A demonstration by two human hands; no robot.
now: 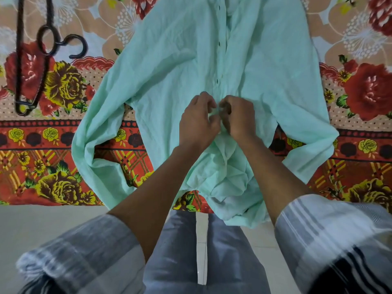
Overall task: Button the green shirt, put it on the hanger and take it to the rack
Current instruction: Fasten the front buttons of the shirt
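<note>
A person's left hand (198, 122) and right hand (237, 116) meet at the centre of the frame, fingers curled and pinching the front placket of a pale green shirt (169, 66) spread face-up across a floral bedspread (63, 85). The button itself is hidden between the fingertips, so whether it is through its hole cannot be told. Dark buttons run up the placket toward the top of the frame and look fastened; the cloth below the hands lies bunched and open, hanging over the bed's edge at lower centre.

The likeliest slip from here is a mismatch — with the lower front crumpled, a button could go into the wrong hole and leave the hem uneven. The thin fabric could also pucker or drag off the bed if the overhanging part pulls on it.

The shirt appears to be light, creased woven cotton, limp and easily gathered, its long sleeves looping out to left and right. A dark hanger (31, 60) with a curled hook lies at upper left, well apart from the shirt — untouched. The bedspread is busy with red and yellow roses. The rack is not in view.
</note>
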